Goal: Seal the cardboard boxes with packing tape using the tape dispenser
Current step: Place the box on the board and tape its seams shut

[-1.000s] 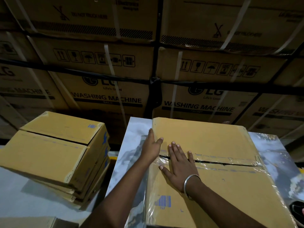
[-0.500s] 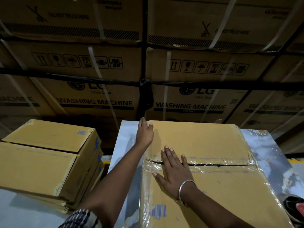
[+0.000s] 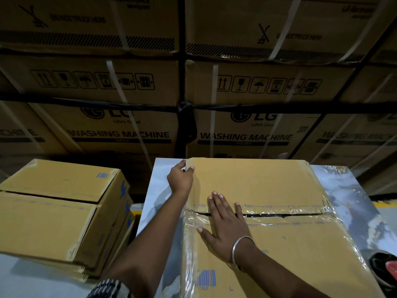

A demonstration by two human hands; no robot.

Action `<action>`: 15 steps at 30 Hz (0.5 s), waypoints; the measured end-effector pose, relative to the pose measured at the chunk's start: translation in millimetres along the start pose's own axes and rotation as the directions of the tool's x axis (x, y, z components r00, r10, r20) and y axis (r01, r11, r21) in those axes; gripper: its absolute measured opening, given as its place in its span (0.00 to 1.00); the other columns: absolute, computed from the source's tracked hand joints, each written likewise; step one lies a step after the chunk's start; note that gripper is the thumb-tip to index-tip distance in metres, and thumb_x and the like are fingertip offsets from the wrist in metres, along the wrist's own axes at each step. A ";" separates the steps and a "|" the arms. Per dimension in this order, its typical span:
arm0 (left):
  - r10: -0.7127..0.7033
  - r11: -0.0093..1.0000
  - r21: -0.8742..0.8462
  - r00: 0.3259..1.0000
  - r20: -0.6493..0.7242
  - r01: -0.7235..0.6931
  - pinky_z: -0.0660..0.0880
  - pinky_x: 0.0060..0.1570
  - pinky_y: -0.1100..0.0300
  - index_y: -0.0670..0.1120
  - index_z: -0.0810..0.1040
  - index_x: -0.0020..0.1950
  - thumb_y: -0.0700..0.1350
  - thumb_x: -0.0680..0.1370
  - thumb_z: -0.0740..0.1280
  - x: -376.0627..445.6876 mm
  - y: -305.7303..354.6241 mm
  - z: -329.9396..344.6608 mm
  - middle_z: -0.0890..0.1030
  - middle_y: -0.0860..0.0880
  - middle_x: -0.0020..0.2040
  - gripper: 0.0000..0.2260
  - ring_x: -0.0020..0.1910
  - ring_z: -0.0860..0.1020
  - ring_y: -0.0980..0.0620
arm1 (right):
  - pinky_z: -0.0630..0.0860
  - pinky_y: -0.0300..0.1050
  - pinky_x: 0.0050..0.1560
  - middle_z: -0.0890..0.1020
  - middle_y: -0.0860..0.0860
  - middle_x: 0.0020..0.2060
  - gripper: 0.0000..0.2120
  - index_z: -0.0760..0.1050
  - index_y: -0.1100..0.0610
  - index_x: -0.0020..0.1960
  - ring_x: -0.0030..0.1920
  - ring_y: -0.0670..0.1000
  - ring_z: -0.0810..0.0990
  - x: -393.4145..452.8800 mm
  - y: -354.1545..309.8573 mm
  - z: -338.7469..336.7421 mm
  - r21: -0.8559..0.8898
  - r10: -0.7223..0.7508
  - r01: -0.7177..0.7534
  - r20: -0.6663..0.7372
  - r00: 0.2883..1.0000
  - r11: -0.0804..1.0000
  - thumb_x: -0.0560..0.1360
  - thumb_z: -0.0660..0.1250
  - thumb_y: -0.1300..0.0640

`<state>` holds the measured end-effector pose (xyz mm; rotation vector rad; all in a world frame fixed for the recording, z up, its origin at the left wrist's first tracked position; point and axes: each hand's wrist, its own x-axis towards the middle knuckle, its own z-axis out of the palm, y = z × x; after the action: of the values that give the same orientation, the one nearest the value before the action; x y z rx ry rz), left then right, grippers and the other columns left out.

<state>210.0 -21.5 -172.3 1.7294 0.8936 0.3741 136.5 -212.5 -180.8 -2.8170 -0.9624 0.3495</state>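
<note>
The left hand (image 3: 180, 179) reaches forward along the left edge of the cardboard box (image 3: 268, 211) and grips its far left corner, thumb on the top face and fingers curled round the side. A patterned sleeve cuff (image 3: 109, 288) shows low on that arm. The right hand (image 3: 225, 224) lies flat on top of the box, palm down, its fingers (image 3: 217, 203) straight and spread across the seam (image 3: 283, 215) where the two top flaps meet. It presses rather than holds anything. A metal bangle (image 3: 240, 250) circles the right wrist.

Clear packing tape (image 3: 300, 209) runs along the seam and wraps down over the left edge of the box; it looks wrinkled and glossy, and a dark gap shows between the flaps under it. A blue barcode (image 3: 207, 278) is printed on the near flap. The box sits on a pale table (image 3: 156, 194) with a marbled, shiny surface. At the right edge of the table lies a dark object with a red part (image 3: 386, 269), mostly cut off by the frame; it cannot be told what it is.

To the left, on a lower pale surface, one stack of smaller cardboard boxes (image 3: 60, 209) stands, its top box with an untaped seam. Behind everything rises a wall of large washing machine cartons (image 3: 120, 87), bound with white straps and dark bands; at least six cartons are partly in view.
</note>
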 end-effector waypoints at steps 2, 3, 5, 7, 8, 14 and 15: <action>-0.046 0.998 -0.034 0.999 0.025 0.047 0.73 0.62 0.53 0.44 0.78 0.69 0.44 0.78 0.71 3.9 0.3 -1.4 0.81 0.45 0.63 0.19 0.63 0.78 0.43 | 0.30 0.56 0.76 0.31 0.44 0.79 0.42 0.34 0.49 0.82 0.78 0.45 0.28 0.0 0.1 0.2 0.003 0.001 -0.001 0.003 1.000 1.000 0.78 0.42 0.27; -0.055 0.998 -0.034 0.998 0.032 0.057 0.74 0.62 0.53 0.44 0.78 0.68 0.44 0.78 0.71 5.2 0.3 -1.6 0.82 0.46 0.63 0.18 0.63 0.78 0.43 | 0.29 0.55 0.75 0.32 0.44 0.79 0.42 0.34 0.49 0.82 0.78 0.45 0.28 0.1 0.1 -0.1 0.005 0.002 -0.002 0.002 1.000 1.000 0.78 0.42 0.27; -0.059 0.998 -0.025 0.998 0.036 0.060 0.75 0.59 0.54 0.45 0.80 0.67 0.45 0.79 0.70 5.9 0.2 -1.5 0.83 0.46 0.61 0.16 0.60 0.79 0.44 | 0.29 0.55 0.75 0.31 0.44 0.79 0.42 0.33 0.50 0.82 0.78 0.45 0.28 -0.1 -0.3 -1.0 -0.010 0.004 -0.004 0.012 1.000 1.000 0.79 0.42 0.27; -0.074 0.997 -0.034 0.997 0.030 0.075 0.76 0.59 0.54 0.45 0.81 0.66 0.45 0.79 0.70 5.7 0.9 -1.4 0.83 0.45 0.59 0.15 0.58 0.79 0.44 | 0.29 0.56 0.76 0.30 0.44 0.79 0.42 0.32 0.49 0.82 0.78 0.45 0.27 -0.5 -0.7 -1.9 -0.015 0.005 -0.005 0.020 1.000 1.000 0.79 0.42 0.27; -0.095 0.994 -0.043 0.995 0.031 0.096 0.77 0.59 0.52 0.45 0.81 0.66 0.46 0.79 0.70 6.4 0.6 -1.3 0.83 0.45 0.59 0.15 0.58 0.80 0.43 | 0.30 0.56 0.76 0.30 0.44 0.79 0.42 0.33 0.49 0.82 0.78 0.45 0.27 -0.7 -1.0 -2.4 -0.012 0.005 -0.005 0.022 1.000 1.000 0.79 0.42 0.27; -0.213 0.964 -0.153 0.977 0.031 0.215 0.78 0.57 0.49 0.45 0.83 0.62 0.47 0.76 0.74 7.3 -1.7 -5.7 0.85 0.44 0.55 0.15 0.52 0.81 0.42 | 0.32 0.57 0.78 0.31 0.44 0.79 0.42 0.33 0.49 0.82 0.78 0.45 0.28 -1.3 -1.0 -2.3 -0.004 -0.001 0.001 0.021 1.000 1.000 0.79 0.42 0.27; -0.195 0.969 -0.146 0.980 0.033 0.197 0.79 0.56 0.50 0.45 0.84 0.61 0.47 0.76 0.74 8.2 -2.2 -6.7 0.85 0.45 0.54 0.15 0.52 0.82 0.43 | 0.32 0.57 0.78 0.31 0.44 0.79 0.42 0.33 0.49 0.82 0.78 0.46 0.29 -1.3 -0.9 -2.4 -0.001 -0.002 0.002 0.019 1.000 1.000 0.79 0.43 0.27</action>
<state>210.4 -10.7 -173.5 1.4915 0.9892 0.2856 135.6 -212.7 -178.1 -2.8190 -0.9691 0.3755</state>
